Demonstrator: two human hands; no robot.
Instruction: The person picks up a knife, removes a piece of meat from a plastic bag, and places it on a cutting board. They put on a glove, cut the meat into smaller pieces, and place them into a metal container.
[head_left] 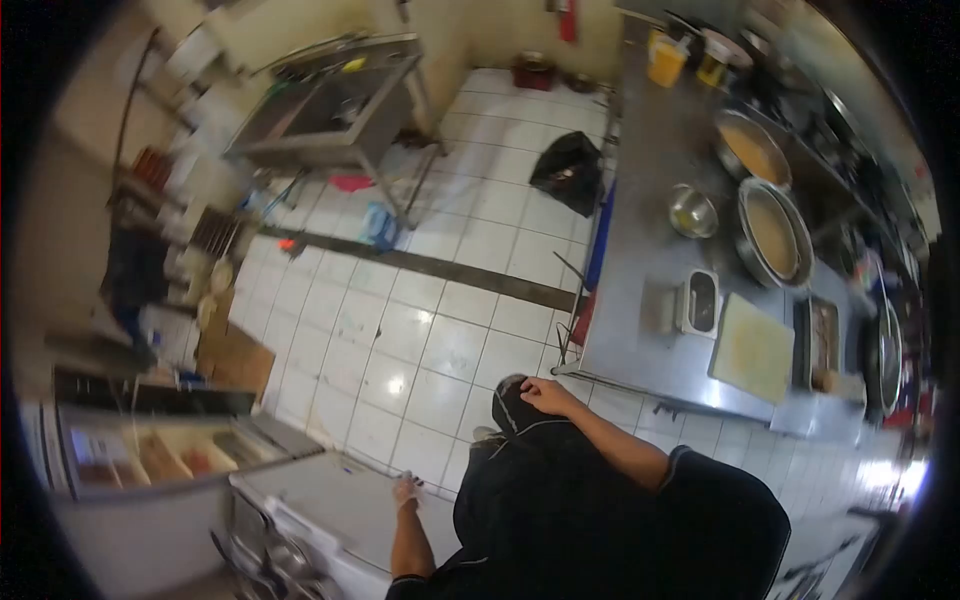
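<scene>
My left hand hangs low beside the edge of the white chest freezer. It seems to wear a thin clear glove, and its fingers are loosely apart with nothing visible between them. In front of my body, my right hand is over the black cloth at my leg. Its fingers are curled together, and whatever may be inside them is hidden. I wear black clothing, and part of a shoe shows below the cloth.
A steel counter on the right bears a cutting board, a metal container, a small bowl and large basins. Ahead are a steel sink, a black bag and a floor channel. An open-topped food case is left.
</scene>
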